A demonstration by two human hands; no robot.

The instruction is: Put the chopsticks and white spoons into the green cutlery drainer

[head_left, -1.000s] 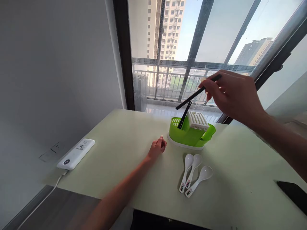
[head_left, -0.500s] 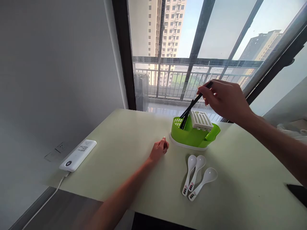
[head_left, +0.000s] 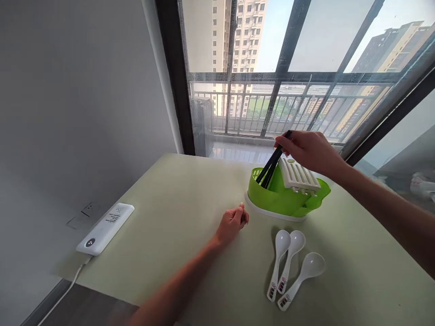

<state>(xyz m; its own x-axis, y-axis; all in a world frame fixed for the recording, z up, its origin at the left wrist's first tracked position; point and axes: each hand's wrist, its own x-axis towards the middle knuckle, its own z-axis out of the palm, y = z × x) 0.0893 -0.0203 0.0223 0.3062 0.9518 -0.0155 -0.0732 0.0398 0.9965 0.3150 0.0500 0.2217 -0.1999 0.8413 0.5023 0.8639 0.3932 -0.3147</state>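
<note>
My right hand (head_left: 306, 147) pinches the upper end of a black chopstick (head_left: 270, 163). Its lower end is inside the left, perforated compartment of a green utensil holder (head_left: 272, 199), close against other black chopsticks; I cannot tell how many the fingers hold. A white slotted piece (head_left: 301, 174) sits on top of the holder, and a white base runs beneath it. My left hand (head_left: 233, 222) rests on the table in a loose fist, just front-left of the holder, with nothing visible in it. Three white spoons (head_left: 294, 267) lie in front of the holder, handles toward me.
A white power bank (head_left: 107, 228) with a cable lies at the left of the pale green table (head_left: 163, 217), by the grey wall. Behind the table stands a dark-framed window (head_left: 282, 54) with a balcony railing beyond.
My right hand has come down, and the chopstick it holds has gone deeper into the green holder. My left hand stays in a fist on the table. The view has shifted slightly.
</note>
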